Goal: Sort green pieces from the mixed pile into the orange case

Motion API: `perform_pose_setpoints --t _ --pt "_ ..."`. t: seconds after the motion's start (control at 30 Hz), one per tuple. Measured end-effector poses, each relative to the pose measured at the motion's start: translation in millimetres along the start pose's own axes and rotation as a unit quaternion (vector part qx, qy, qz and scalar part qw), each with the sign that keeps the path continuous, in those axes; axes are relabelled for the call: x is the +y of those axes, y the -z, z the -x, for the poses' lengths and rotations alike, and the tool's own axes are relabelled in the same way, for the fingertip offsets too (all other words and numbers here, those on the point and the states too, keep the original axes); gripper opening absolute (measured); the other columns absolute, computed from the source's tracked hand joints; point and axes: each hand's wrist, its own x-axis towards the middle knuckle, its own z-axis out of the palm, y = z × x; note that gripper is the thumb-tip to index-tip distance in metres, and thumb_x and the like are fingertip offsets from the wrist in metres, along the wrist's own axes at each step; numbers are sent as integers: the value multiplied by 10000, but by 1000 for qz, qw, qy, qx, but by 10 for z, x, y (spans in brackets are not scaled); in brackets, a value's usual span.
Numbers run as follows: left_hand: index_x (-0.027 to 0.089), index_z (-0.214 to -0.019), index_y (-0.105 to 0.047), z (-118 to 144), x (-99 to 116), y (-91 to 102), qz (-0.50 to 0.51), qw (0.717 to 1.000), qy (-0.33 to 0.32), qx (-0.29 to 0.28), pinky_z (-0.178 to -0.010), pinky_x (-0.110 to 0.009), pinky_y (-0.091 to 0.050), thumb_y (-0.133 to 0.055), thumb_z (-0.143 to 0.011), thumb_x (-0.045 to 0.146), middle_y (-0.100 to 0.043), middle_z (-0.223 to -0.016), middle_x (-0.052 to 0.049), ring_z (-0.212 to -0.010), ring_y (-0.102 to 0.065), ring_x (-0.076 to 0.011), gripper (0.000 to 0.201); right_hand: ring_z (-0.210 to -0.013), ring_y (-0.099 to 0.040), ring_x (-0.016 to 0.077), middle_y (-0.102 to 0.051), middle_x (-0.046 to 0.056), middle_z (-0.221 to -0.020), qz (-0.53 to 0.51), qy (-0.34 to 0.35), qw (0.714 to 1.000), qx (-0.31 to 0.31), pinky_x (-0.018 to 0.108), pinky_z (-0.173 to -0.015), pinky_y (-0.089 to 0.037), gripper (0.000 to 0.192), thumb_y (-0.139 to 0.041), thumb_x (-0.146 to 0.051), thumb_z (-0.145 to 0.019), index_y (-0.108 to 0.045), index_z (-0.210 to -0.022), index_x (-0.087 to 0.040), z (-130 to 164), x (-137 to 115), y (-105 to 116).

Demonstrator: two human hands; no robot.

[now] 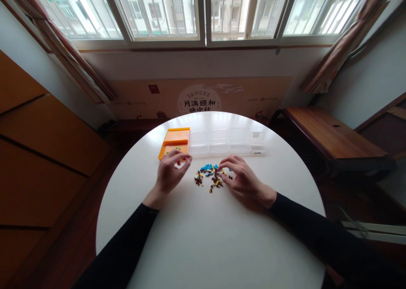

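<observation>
A loose pile of small blue, brown and yellow building bricks [207, 168] lies on the white round table. My left hand [168, 175] is raised to the left of the pile, by the front of an orange tray [176, 142]. Its thumb and index fingertips come together in a pinch; whatever they hold is too small to make out. My right hand [242, 178] reaches over the pile's right side. Its fingers curve, with the thumb and index finger slightly apart at the bricks. A few green pieces [178, 148] lie in the tray.
A clear plastic compartment box [222, 142] stretches along the table [203, 238] to the right of the tray, its lids raised. A wooden bench [336, 132] is at the right, an orange-brown cabinet [41, 154] at the left. Behind the table is a printed panel [263, 90] under the window.
</observation>
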Motion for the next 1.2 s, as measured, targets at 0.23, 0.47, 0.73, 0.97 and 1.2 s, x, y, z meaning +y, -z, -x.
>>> perform_pose_setpoints --t 0.23,0.47,0.73,0.97,1.2 --pt "228 -968 -853 -107 -515 275 -170 981 91 34 -773 -342 -510 -723 -981 353 -759 -962 -34 -688 -614 -168 181 -1264 -675 309 -720 116 -1403 40 -17 998 -42 532 -1146 -543 237 -737 -208 -1022 -734 -1250 -273 9 -36 -18" --pt "240 -953 -846 -79 -596 263 -221 968 118 12 -827 -359 -499 -723 -980 358 -788 -990 -32 -765 -687 -205 173 -1302 -667 319 -716 126 -1426 55 -14 997 -51 551 -1169 -535 270 -745 -218 -1006 -708 -1268 -269 25 -31 -55" --pt "238 -944 -828 -73 -558 256 -217 970 113 15 -803 -356 -482 -724 -982 382 -783 -976 -33 -745 -673 -201 182 -1266 -677 324 -730 129 -1390 57 -24 997 -43 557 -1152 -539 233 -756 -221 -1001 -721 -1229 -253 27 -24 -47" --pt "215 -925 -801 -55 -423 215 -210 974 82 19 -873 -368 -483 -736 -969 334 -771 -983 -34 -720 -649 -184 142 -1258 -674 321 -737 125 -1372 64 -21 996 -51 547 -1131 -538 168 -732 -221 -1025 -722 -1190 -250 6 -14 -33" --pt "209 -958 -788 -23 -327 169 -172 984 42 15 -845 -353 -509 -696 -964 266 -752 -992 -28 -691 -618 -159 108 -1190 -684 289 -767 97 -1299 83 11 995 -60 525 -1135 -507 93 -699 -186 -1052 -760 -1087 -247 -143 96 -40"
